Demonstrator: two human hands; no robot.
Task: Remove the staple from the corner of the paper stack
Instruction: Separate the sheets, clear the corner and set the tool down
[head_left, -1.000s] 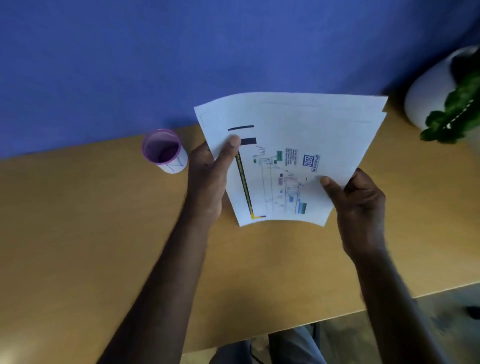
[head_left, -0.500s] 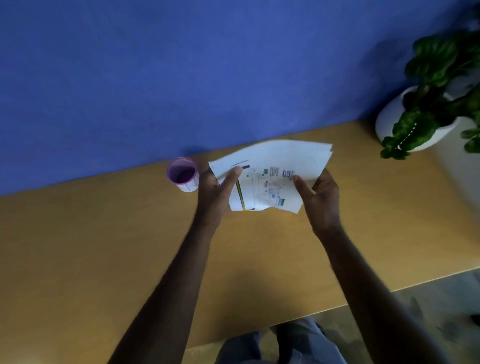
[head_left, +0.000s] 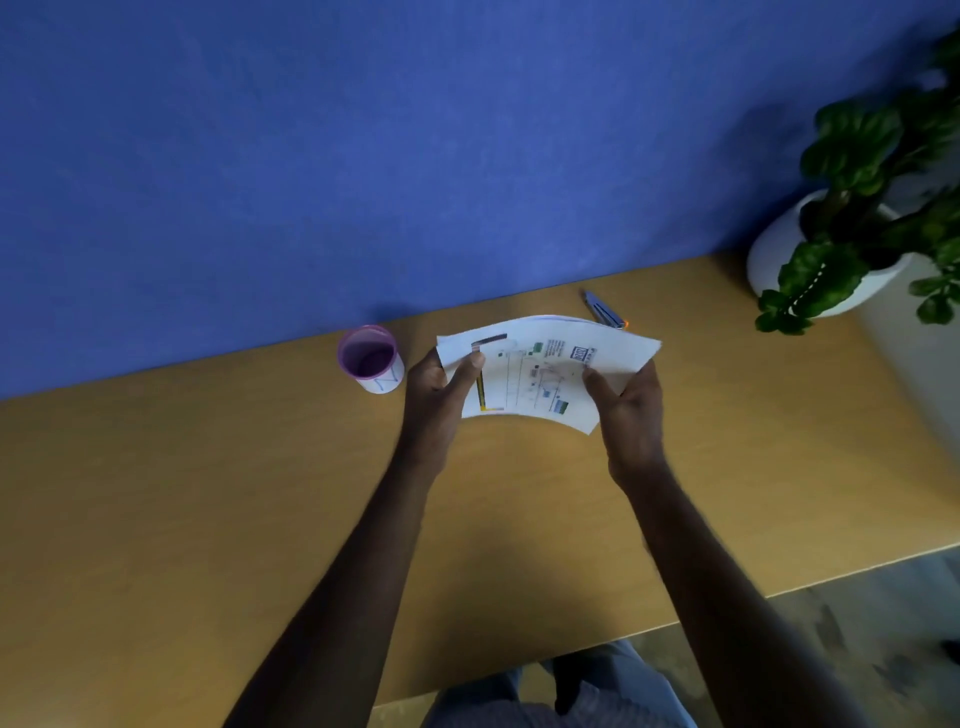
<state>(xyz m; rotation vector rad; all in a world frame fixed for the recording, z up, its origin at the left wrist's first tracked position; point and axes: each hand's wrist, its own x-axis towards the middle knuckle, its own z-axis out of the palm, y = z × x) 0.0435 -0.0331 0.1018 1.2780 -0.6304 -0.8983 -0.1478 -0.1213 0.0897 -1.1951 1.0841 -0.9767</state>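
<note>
- Paper stack (head_left: 540, 371) held up over the wooden tabletop (head_left: 208, 493), bowed upward in the middle, printed side with coloured charts facing the camera.
- Left hand (head_left: 441, 387) gripping the stack's left edge, thumb laid on the printed face beside a yellow-and-black stripe, fingers hidden behind the sheets.
- Right hand (head_left: 626, 400) gripping the stack's right edge, thumb pressed on top near a small blue logo, fingers curled under.
- Both hands clamped on the paper, set apart at opposite edges.
- Staple too small to make out at any corner.
- Purple-rimmed cup (head_left: 371, 359) standing upright on the tabletop just left of the left hand, close to the blue wall (head_left: 363, 156).
- Slim metal tool (head_left: 602, 310) with an orange tip lying flat on the tabletop just behind the stack's far right edge; kind of tool not clear.
- Leafy plant in a white pot (head_left: 810, 260) at the far right end of the tabletop, well apart from the paper.
</note>
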